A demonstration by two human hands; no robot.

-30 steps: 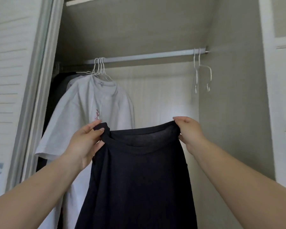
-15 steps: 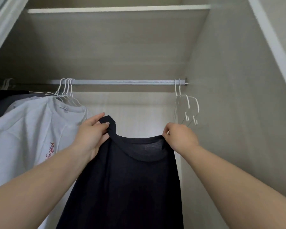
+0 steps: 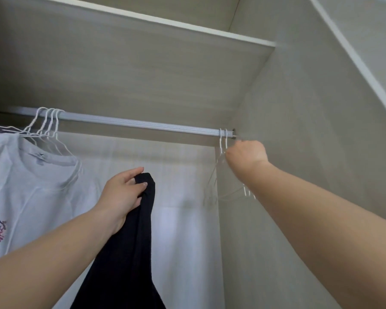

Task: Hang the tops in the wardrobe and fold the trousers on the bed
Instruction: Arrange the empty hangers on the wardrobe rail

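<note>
Two hands: left hand [image 3: 123, 192] grips black top [image 3: 129, 253]; right hand [image 3: 246, 156] at empty hangers [image 3: 223, 141], grip unclear

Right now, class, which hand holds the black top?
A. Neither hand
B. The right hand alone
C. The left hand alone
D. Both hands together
C: the left hand alone grips the black top at its upper edge, while the right hand is up at the empty white hangers on the rail.
</note>
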